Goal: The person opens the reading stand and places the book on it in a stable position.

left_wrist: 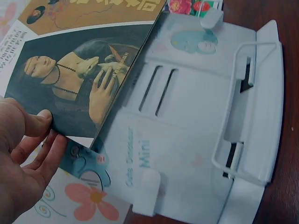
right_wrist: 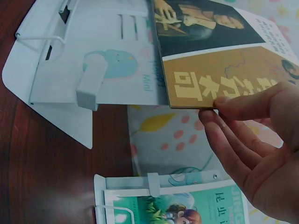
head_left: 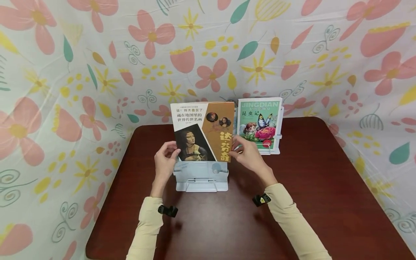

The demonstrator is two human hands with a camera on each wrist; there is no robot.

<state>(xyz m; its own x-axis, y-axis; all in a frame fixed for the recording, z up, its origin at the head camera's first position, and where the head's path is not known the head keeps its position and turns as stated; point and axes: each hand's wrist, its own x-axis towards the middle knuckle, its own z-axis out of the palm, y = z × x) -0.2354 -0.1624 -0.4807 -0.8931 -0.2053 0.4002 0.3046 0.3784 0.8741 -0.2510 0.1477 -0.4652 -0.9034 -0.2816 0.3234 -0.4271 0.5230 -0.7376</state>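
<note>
Both hands hold up a brown and white book (head_left: 203, 133) with a painted portrait on its cover. In the head view, my left hand (head_left: 166, 159) pinches its lower left edge between thumb and fingers. My right hand (head_left: 248, 153) does the same at the lower right edge. Just behind and below the book stands a pale blue book stand (head_left: 201, 177), its lower ledge and clips showing. In the left wrist view, the book's bottom edge is raised above the ledge of the stand (left_wrist: 196, 126). The stand's upper part is hidden by the book.
To the right, a green book (head_left: 258, 124) with a butterfly cover leans on a second white stand (head_left: 277, 144). Both stands are on a dark red-brown table (head_left: 214, 224). Flower-patterned cloth (head_left: 195, 47) hangs behind and at the sides.
</note>
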